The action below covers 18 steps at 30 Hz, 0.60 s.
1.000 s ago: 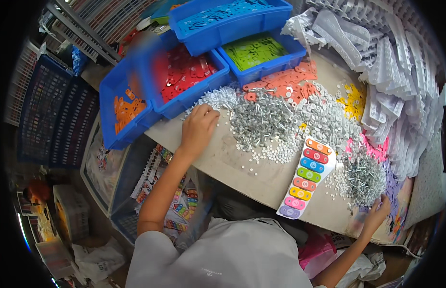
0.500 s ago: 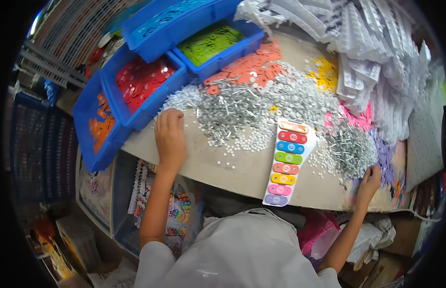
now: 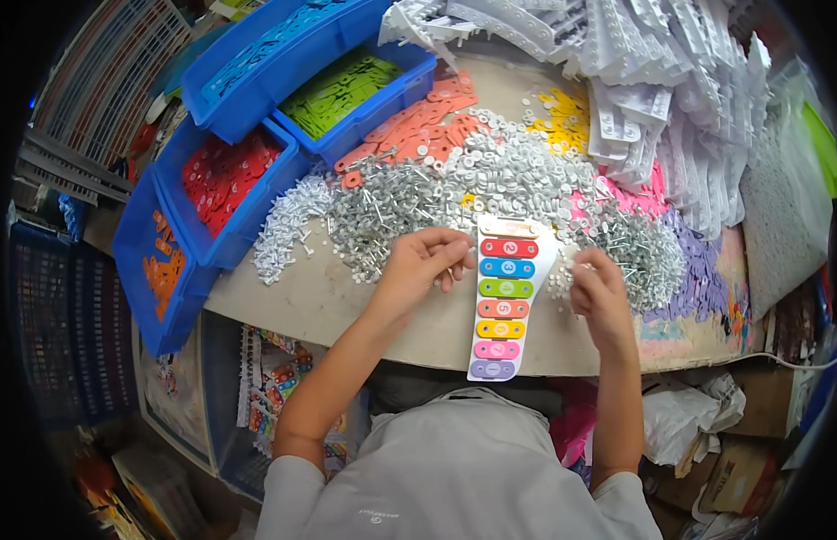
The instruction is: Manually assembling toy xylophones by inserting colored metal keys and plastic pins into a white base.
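Observation:
A toy xylophone (image 3: 503, 309) lies on the table before me: a white tapered base carrying a row of coloured bars, orange at the far end, purple at the near edge. My left hand (image 3: 425, 272) is beside its upper left side, thumb and fingers pinched together; whatever they hold is too small to make out. Right of the xylophone, my right hand (image 3: 601, 295) is raised with its fingertips closed, and any small part in them is hidden. Beyond both hands spread heaps of metal pins (image 3: 382, 211) and white washers (image 3: 517, 166), with a second pin pile (image 3: 648, 256) by my right hand.
Blue bins hold red bars (image 3: 228, 175), green bars (image 3: 342, 99), blue bars (image 3: 265, 49) and orange bars (image 3: 164, 270) at the left. Small white pegs (image 3: 288, 225) lie nearby. Coral (image 3: 427, 126), yellow (image 3: 562, 117) and purple bars (image 3: 700, 270) are piled loose. White bases (image 3: 634, 54) are stacked far right.
My left hand has moved right from the white pegs to the xylophone's side. My right hand has come left from the right pin pile toward the xylophone. The view has shifted slightly.

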Motion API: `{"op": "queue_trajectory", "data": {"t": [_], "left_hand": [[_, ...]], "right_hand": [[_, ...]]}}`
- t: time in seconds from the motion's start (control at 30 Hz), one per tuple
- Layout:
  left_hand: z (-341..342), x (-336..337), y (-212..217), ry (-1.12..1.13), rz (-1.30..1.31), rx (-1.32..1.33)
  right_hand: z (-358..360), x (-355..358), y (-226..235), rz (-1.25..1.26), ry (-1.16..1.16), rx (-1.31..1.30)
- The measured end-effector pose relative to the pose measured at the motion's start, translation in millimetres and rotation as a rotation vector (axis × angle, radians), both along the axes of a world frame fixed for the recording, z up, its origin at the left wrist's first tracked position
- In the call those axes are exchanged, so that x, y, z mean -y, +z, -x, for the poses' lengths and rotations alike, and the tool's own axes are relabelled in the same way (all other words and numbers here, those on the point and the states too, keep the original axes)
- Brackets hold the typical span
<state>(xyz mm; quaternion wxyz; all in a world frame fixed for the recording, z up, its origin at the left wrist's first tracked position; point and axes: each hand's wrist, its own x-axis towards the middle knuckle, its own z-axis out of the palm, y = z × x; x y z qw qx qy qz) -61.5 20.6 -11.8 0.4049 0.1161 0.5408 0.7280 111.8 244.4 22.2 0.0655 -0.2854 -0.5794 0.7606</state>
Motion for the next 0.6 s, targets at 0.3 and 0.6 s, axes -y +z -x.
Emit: {"op": "queue_trajectory", "data": {"t": [0.3, 0.6], "left_hand": [[9, -25, -14, -0.101, 0.072, -0.014], [12, -31, -11, -0.13, 0.09, -0.042]], "right_hand": [[33, -1, -17, 0.099, 0.108, 0.082], [38, 0, -12, -0.141, 0.129, 0.16]]}}
